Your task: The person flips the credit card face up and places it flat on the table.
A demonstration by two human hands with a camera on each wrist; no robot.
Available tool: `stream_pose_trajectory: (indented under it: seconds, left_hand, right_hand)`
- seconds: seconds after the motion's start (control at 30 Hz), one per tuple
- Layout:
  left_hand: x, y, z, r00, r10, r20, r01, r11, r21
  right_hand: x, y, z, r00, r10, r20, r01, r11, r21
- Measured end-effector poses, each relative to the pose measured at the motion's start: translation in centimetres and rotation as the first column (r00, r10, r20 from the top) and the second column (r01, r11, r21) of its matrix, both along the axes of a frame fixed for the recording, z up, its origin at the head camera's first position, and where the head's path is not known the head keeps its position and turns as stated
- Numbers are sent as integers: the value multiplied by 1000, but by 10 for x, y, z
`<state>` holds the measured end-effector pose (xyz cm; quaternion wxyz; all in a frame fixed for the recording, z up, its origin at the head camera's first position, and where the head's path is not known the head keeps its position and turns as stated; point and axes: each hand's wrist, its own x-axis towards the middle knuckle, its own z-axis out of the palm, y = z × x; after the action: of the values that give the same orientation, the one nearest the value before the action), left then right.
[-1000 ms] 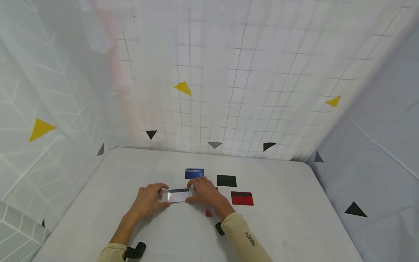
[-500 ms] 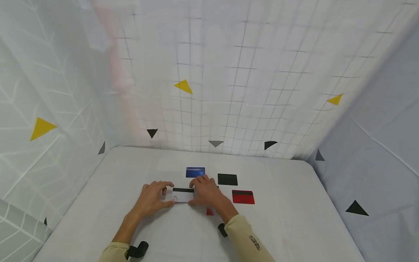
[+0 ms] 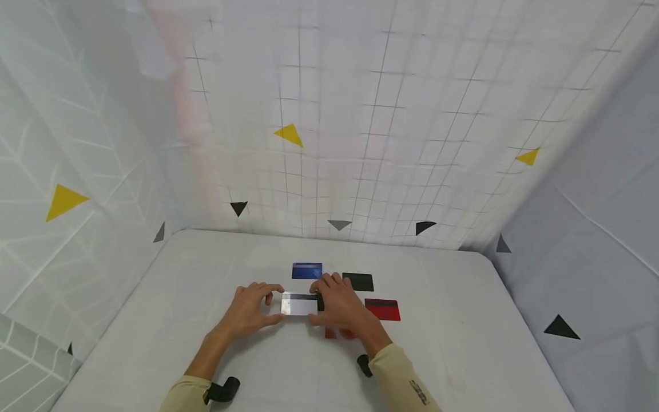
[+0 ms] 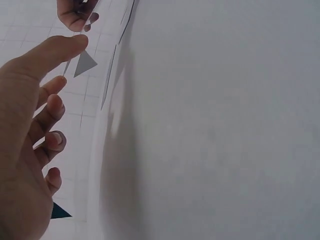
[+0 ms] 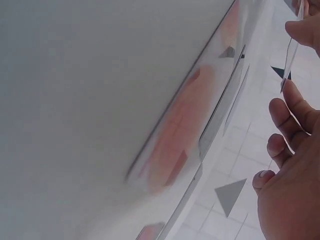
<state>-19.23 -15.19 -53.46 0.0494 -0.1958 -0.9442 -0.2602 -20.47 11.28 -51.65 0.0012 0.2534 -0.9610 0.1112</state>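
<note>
A white bank card (image 3: 299, 306) with a dark stripe along its far edge is raised over the table between my two hands. My left hand (image 3: 248, 311) pinches its left end between thumb and forefinger. The right hand (image 3: 341, 303) pinches the opposite end the same way. The card shows edge-on in the right wrist view, the right hand (image 5: 295, 145) beside it with its other fingers loosely curled. A dark card (image 3: 321, 302) peeks out behind the right hand, and a red-and-white card (image 3: 330, 333) lies partly hidden beneath that wrist.
On the white table (image 3: 231, 366) a blue card (image 3: 307, 270) lies beyond the held one. A dark green card (image 3: 361, 282) and a red card (image 3: 382, 309) lie to the right. White sheet walls (image 3: 334, 114) with coloured triangles enclose the back and sides.
Both hands have moved right together with the white card, which now overlaps the dark card in the head view. The cards on the table have stayed put.
</note>
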Motion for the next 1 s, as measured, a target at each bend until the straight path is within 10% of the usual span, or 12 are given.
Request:
stream_pose_trajectory:
  seconds: [1.0]
  left_hand:
    - [5,71,-3,986,-164,-29,164,986,27]
  right_hand:
    - [31,78,-1,997,-70,12,71,986,-150]
